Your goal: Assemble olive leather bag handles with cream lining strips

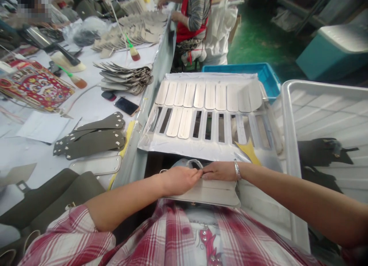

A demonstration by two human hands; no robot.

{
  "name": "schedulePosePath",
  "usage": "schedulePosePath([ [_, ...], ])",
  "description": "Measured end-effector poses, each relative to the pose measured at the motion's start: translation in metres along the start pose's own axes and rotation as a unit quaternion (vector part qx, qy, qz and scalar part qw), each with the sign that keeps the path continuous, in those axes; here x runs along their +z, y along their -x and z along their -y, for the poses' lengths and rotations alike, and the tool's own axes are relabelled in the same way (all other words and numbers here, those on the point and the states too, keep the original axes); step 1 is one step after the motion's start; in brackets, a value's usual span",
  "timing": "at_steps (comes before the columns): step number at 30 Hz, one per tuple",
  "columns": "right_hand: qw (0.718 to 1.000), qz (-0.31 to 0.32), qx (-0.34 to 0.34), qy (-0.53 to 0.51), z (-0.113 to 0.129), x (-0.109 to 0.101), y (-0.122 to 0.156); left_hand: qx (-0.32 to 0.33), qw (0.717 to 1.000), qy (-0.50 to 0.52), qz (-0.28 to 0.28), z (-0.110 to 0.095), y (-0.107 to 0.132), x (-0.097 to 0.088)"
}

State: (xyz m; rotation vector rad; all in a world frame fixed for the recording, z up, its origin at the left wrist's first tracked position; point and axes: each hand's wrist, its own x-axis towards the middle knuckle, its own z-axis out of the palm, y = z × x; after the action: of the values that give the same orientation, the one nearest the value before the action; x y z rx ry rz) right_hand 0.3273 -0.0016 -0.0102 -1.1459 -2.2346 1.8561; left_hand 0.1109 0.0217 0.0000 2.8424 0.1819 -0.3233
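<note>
Red printed box (43,85), lettering unreadable. Left hand (181,179), right hand (220,171) at pale panel (212,195); fingers' grip unclear.

The panel (207,195) before the red-and-white plaid shirt (178,235) is pale grey, the worktop (94,106) white, the strips (94,145) near its right edge dark olive, the tape (128,137) along that edge yellow, the carton (43,85) red with a multicoloured print, and the crate (238,68) blue.
</note>
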Motion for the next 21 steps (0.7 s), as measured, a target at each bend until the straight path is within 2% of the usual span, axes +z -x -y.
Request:
schedulePosePath([
  [3, 1.000, 0.004, 0.012, -0.011, 0.004, 0.001, -0.005, 0.028, 1.000, 0.012, -0.001, 0.008, 0.006, -0.004],
  [6, 0.999, 0.012, 0.011, -0.042, 0.006, -0.001, -0.005, 0.034, 0.998, 0.046, 0.016, 0.021, 0.024, -0.007],
  [10, 0.998, 0.031, 0.031, -0.050, 0.012, -0.002, -0.014, 0.010, 0.997, 0.077, 0.027, 0.033, 0.050, -0.006],
  [14, 0.998, 0.042, -0.011, -0.042, 0.017, 0.002, -0.034, 0.008, 0.995, 0.093, 0.023, 0.037, 0.059, -0.003],
  [17, 0.998, 0.034, -0.028, -0.046, 0.017, 0.007, -0.050, 0.020, 0.992, 0.123, 0.004, 0.042, 0.065, -0.002],
  [21, 0.998, 0.003, -0.029, -0.047, 0.015, 0.014, -0.066, -0.003, 0.976, 0.203, -0.073, 0.052, 0.087, 0.002],
])
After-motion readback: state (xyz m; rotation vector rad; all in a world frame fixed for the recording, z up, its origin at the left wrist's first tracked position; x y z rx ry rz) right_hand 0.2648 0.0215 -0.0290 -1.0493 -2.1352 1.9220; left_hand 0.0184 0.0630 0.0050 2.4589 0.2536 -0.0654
